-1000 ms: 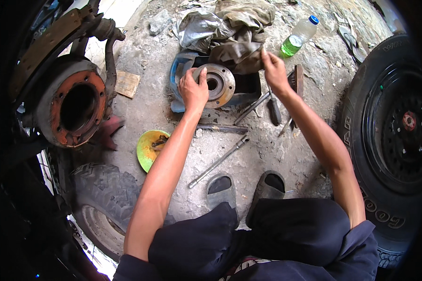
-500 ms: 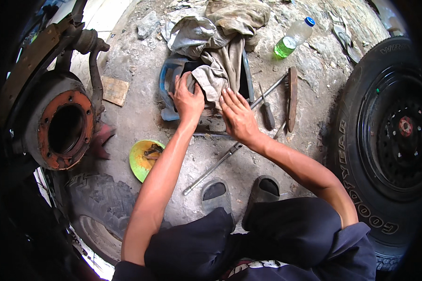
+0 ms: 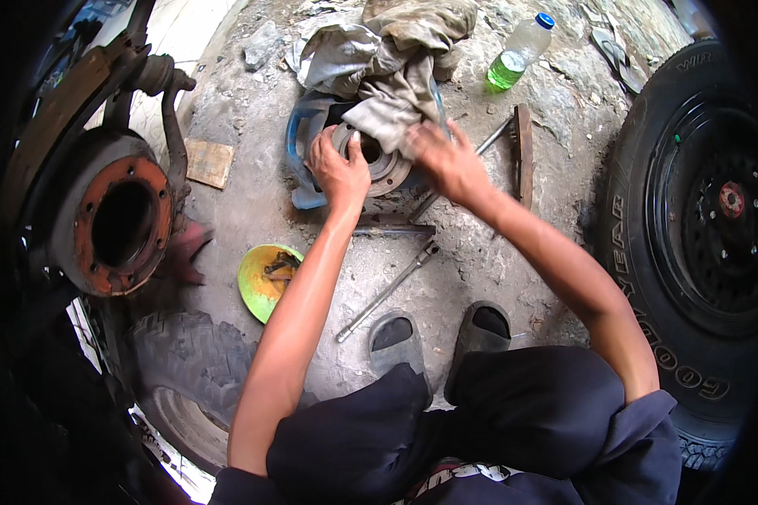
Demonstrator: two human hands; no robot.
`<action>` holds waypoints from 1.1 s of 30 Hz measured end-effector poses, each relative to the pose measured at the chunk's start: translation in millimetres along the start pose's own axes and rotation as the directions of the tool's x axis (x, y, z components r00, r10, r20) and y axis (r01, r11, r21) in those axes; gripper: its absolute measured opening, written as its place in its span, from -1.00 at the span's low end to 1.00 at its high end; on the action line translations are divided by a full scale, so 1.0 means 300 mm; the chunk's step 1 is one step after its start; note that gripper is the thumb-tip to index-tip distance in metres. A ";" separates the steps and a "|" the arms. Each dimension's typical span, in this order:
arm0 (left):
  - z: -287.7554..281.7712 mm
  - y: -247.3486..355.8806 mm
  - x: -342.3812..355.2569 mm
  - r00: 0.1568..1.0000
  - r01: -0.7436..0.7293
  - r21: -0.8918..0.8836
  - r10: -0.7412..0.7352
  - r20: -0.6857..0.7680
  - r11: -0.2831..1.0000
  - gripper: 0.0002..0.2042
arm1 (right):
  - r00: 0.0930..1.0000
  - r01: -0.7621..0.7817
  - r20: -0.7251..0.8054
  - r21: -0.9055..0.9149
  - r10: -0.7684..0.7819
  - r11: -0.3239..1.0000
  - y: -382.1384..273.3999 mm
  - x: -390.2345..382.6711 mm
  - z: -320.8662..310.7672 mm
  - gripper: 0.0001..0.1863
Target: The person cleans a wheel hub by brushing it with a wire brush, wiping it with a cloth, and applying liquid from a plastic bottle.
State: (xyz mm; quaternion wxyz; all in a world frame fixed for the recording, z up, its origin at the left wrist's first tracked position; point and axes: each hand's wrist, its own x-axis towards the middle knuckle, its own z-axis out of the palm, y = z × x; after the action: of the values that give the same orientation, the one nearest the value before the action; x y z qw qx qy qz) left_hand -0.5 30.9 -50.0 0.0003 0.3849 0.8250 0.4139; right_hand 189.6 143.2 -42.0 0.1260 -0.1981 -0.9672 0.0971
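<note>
the flanged hub (image 3: pixel 385 175), viewed by me from afar, sits in the blue container (image 3: pixel 306 197); my left hand (image 3: pixel 342 171) clamps its left edge, thumb on the face, fingers at the rim; my right hand (image 3: pixel 451 168), blurred, meets the grey-brown cloth (image 3: pixel 384 120) at the hub's upper right, and i cannot tell whether its fingers close on it; i judge wiping to be under way, unfinished, the cloth covering part of the face; how much is left i cannot tell
</note>
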 end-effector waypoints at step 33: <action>0.034 -0.013 -0.053 0.966 0.211 -0.163 -0.231 -0.115 0.964 -0.56 | 0.985 -0.008 -0.169 0.147 0.033 0.989 -0.262 -0.074 0.021 -0.55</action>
State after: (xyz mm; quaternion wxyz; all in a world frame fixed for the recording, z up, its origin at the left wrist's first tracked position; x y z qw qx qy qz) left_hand 11.4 26.3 -64.5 0.0206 0.2606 0.8276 0.4967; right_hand 179.3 62.4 -33.9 0.2218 -0.2059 -0.9410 0.1514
